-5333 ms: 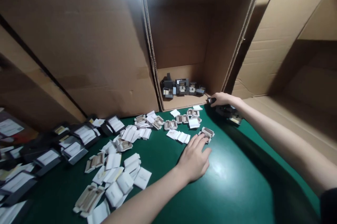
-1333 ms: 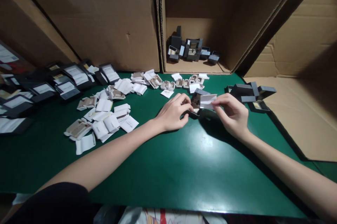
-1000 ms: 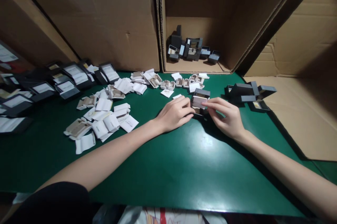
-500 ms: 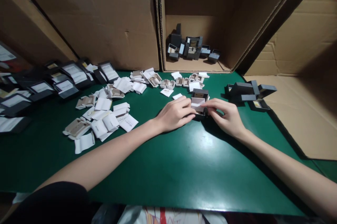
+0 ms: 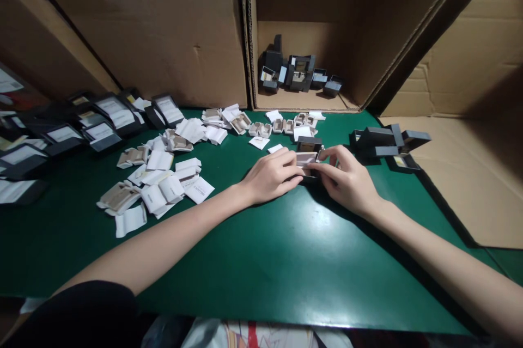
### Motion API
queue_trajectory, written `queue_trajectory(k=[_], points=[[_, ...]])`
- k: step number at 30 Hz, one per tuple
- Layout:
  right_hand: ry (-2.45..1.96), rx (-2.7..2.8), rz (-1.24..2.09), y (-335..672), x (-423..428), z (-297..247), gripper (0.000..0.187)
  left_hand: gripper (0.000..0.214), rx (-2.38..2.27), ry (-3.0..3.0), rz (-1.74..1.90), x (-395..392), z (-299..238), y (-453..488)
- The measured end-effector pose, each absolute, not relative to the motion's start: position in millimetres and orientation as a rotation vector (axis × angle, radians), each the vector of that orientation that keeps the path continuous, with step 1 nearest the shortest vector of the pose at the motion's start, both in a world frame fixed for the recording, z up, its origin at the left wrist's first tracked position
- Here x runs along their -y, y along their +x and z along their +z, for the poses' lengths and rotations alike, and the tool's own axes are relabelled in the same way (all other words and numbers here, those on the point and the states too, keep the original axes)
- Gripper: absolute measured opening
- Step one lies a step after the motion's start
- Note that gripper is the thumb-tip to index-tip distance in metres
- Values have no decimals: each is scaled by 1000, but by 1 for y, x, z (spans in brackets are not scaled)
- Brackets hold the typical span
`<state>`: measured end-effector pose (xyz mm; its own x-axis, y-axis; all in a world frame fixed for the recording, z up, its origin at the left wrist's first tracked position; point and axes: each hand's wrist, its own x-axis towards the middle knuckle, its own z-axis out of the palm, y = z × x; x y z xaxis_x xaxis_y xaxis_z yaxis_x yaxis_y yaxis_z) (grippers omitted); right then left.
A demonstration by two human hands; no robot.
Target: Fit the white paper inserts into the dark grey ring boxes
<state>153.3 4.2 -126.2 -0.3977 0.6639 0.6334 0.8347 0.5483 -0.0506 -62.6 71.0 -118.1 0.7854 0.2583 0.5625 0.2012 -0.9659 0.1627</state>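
A small black hinged box (image 5: 309, 145) stands on the green table with its lid up and a pale card insert (image 5: 304, 158) inside. My left hand (image 5: 274, 175) is closed round the left side of this box, its fingertips at the front edge. My right hand (image 5: 347, 178) is at the right side, fingers bent and their tips on the insert inside the box. The front of the box is partly covered by my fingers. Loose white cards (image 5: 275, 148) lie just behind the left hand.
Paper cards and folded card inserts (image 5: 160, 162) are piled at left on the green table (image 5: 261, 272). Several open black boxes (image 5: 108, 111) stand farther left. More sit inside the cardboard carton (image 5: 306, 37) at the back and beside the cardboard flap (image 5: 474, 184), such as these boxes (image 5: 379, 138).
My right hand has shifted slightly, its fingers reaching further over the box. The pale insert sits lower and flatter in it. My left hand keeps its place.
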Motion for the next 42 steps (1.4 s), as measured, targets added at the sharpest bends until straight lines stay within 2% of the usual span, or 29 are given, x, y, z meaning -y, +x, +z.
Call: queue_trajectory(k=[9,20,31,42], points=[[-1309,2254,-289,150,-3,-129,29,21,-403,2962,903,-69,-117,-62],[-1309,2240,-18,148,-1,-131,33,17,-380,3067,859,-67,-118,-62],[-1308,2253,3,148,-1,-131,36,18,-390,3174,837,-66,-121,-60],[-1347,2286,-129,146,0,-128,34,19,-439,3166,791,-64,-120,-59]])
